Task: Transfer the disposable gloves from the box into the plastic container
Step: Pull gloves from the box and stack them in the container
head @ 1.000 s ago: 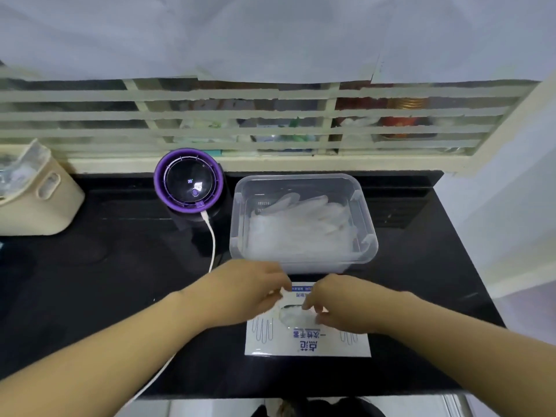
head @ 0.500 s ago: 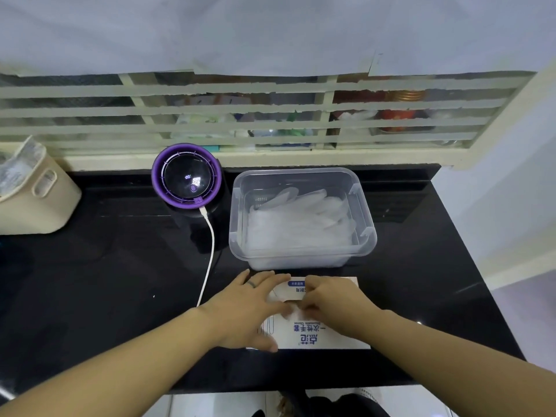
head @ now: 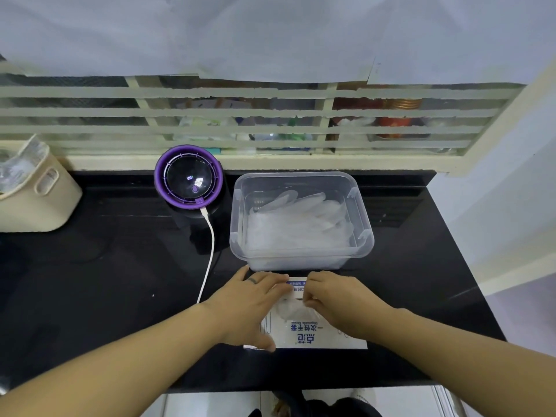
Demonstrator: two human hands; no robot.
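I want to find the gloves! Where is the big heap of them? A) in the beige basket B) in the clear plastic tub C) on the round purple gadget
B: the thin see-through gloves lie heaped inside the clear rectangular plastic tub, behind the flat white glove box.

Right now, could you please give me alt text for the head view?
On a black counter, the left hand presses flat on a white glove box while the right hand pinches a glove at its opening. Just beyond, a clear plastic container already holds gloves.

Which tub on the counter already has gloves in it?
The clear plastic tub, right of the purple device; gloves lie inside. The beige bin stands far left.
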